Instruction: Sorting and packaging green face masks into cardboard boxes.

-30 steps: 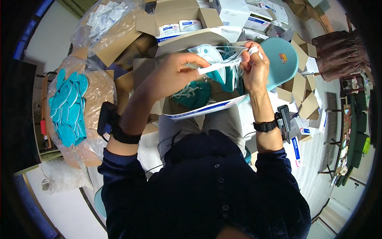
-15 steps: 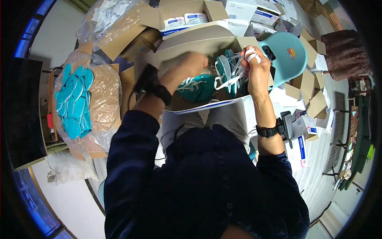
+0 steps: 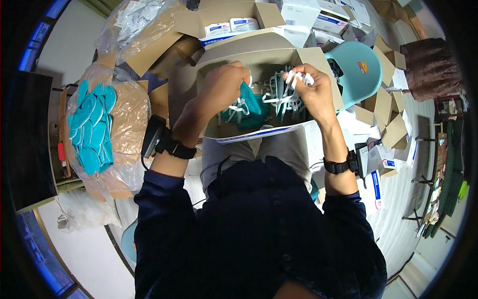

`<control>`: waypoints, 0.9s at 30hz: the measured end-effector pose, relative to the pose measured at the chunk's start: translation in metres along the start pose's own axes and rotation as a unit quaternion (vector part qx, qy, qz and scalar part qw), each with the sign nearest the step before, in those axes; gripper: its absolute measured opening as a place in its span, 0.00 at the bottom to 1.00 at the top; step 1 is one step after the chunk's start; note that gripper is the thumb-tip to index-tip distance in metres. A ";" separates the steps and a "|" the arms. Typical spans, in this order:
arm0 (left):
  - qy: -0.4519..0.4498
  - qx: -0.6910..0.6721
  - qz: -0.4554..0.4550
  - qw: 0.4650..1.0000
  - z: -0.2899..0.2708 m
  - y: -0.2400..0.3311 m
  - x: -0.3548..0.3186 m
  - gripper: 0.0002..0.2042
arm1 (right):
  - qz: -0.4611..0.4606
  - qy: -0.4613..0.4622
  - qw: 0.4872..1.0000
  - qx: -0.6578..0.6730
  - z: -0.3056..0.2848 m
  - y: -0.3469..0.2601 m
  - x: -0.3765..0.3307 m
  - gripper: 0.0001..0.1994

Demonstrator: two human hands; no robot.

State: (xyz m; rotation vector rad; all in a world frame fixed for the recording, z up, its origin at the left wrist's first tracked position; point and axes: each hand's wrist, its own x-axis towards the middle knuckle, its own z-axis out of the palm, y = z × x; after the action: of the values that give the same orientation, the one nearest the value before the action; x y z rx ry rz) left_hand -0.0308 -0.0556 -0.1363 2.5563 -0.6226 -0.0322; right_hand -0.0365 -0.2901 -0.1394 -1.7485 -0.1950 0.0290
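In front of me stands an open cardboard box [image 3: 219,130] with teal cup-shaped face masks inside. My left hand [image 3: 224,85] is inside the box's left half, its fingers closed at the upper edge of a teal face mask [image 3: 253,107] with white straps. On the right, my right hand [image 3: 314,92] grips a bunch of white straps [image 3: 299,77] wound about its fingers. Below it more strapped masks [image 3: 284,107] cluster together, partly hidden by the straps and the hand. Both wrists wear black bands with small devices.
A plastic-lined carton [image 3: 132,119] with piled teal masks [image 3: 93,129] stands at left. Behind my box is another carton [image 3: 214,12] holding white packets [image 3: 244,24]. A light-blue plastic stool [image 3: 356,70] and several white boxes [image 3: 382,158] are at right.
My left hand has come down to the teal mask and closed at its edge, pulling it upright. My right hand has lowered slightly with the straps.
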 end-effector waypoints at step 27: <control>0.144 -0.376 -0.089 0.911 -0.006 -0.009 -0.009 0.08 | -0.069 -0.028 0.990 -0.116 0.002 -0.047 0.010 0.10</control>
State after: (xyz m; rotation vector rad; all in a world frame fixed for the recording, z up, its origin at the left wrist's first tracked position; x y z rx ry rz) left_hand -0.0340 -0.0424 -0.1359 1.8051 -0.1940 0.0379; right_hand -0.0324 -0.2782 -0.0932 -1.9637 -0.3728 -0.0463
